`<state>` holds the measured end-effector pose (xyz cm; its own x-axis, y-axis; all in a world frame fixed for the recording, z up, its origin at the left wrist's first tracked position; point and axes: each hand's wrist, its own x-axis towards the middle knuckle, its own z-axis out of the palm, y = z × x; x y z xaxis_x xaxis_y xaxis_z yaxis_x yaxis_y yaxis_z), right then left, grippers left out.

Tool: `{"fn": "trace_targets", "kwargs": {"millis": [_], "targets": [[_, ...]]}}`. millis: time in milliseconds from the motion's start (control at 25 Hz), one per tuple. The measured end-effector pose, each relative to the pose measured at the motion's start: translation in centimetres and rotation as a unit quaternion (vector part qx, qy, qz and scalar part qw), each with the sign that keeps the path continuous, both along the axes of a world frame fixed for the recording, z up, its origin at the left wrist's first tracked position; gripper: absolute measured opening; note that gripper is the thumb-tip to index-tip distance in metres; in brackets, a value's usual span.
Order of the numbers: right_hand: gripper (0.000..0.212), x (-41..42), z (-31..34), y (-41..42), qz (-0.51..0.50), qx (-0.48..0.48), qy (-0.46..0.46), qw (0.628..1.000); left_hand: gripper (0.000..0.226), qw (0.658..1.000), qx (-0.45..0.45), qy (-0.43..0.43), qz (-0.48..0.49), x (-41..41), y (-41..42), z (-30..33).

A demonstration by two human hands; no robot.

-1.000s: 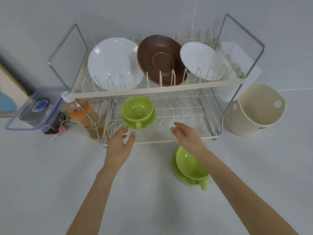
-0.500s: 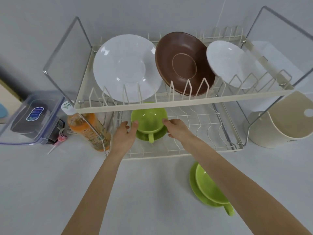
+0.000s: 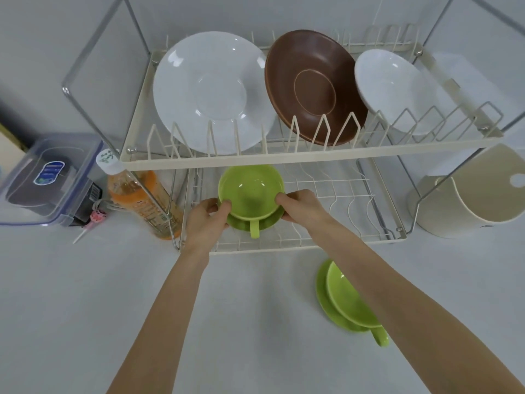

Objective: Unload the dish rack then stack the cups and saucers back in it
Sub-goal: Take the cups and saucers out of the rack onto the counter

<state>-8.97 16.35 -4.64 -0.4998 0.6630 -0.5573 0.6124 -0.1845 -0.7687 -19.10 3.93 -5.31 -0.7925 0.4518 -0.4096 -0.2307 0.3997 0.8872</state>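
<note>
A two-tier cream wire dish rack (image 3: 309, 159) stands against the wall. On its lower shelf sits a green cup (image 3: 251, 191) on a green saucer (image 3: 268, 221), handle towards me. My left hand (image 3: 206, 220) grips the set's left side and my right hand (image 3: 302, 206) its right side. A second green cup (image 3: 345, 297) on its green saucer (image 3: 324, 300) rests on the table in front of the rack, partly hidden by my right forearm. The upper shelf holds a large white plate (image 3: 210, 92), a brown saucer (image 3: 312, 86) and a small white plate (image 3: 395, 89).
An orange drink bottle (image 3: 142, 200) leans against the rack's left side. Left of it is a clear lidded plastic box (image 3: 48, 177) and a small pink item (image 3: 96, 216). A cream bucket (image 3: 477, 191) stands right of the rack.
Both hands reached from the table's front into the lower shelf and closed on the green cup and saucer. The camera moved nearer the rack.
</note>
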Motion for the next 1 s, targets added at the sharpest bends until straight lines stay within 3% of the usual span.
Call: {"fn": "trace_targets", "kwargs": {"millis": [160,280,440,600,760,1000], "targets": [[0.032,2.5,1.5,-2.1,-0.004,0.005,0.009,1.000,0.026,0.999,0.033,0.009,0.019,2.3,-2.3,1.4],[0.048,4.7,2.0,-4.1,-0.004,0.023,0.015,1.000,0.032,0.999,0.034,0.010,0.022,4.4,-4.4,2.2],[0.064,7.4,1.9,-6.9,-0.003,0.022,0.032,0.999,0.019,0.999,0.028,0.000,0.015,7.0,-7.1,2.2],[0.075,9.5,0.6,-9.1,-0.007,0.012,0.005,1.000,0.020,1.000,0.005,-0.030,0.002,9.0,-9.2,1.0],[0.071,11.2,-0.8,-10.6,0.010,-0.010,-0.002,1.000,0.030,0.998,-0.033,-0.044,-0.018,10.2,-10.9,-0.5],[0.048,12.0,-2.5,-12.0,0.009,-0.026,-0.022,0.999,0.031,0.995,-0.080,-0.049,-0.040,11.2,-12.2,-2.3]]}}
